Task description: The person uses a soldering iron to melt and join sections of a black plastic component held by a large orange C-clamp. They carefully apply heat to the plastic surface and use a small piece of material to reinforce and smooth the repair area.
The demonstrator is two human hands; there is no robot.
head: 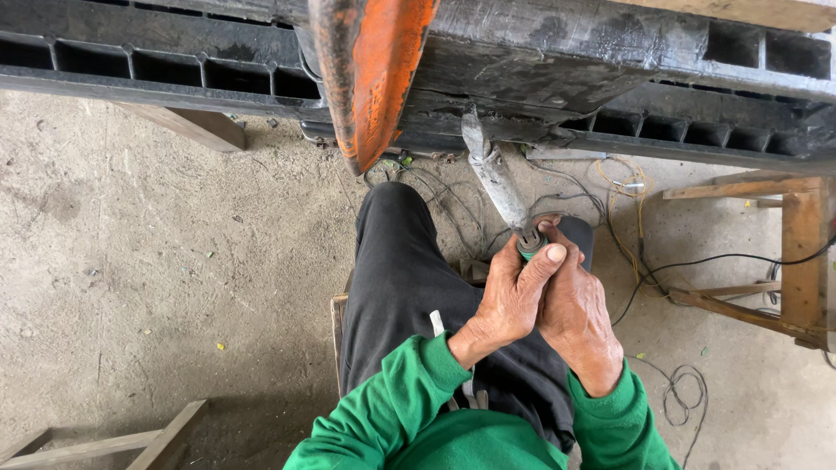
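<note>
Both of my hands are joined over my lap, above black trousers. My left hand [509, 300] and my right hand [576, 318] grip a small green round part [529, 245] with a dark cap. The left thumb presses on its top. A grey taped cable [492, 174] runs from this part up to the dark panel above. My sleeves are green.
A long black ribbed panel [174, 74] spans the top, with an orange curved piece [374, 70] hanging over it. Loose black and yellow wires [627, 209] lie on the concrete floor. A wooden stool frame [797, 252] stands at right; wooden slats [104, 444] lie at bottom left.
</note>
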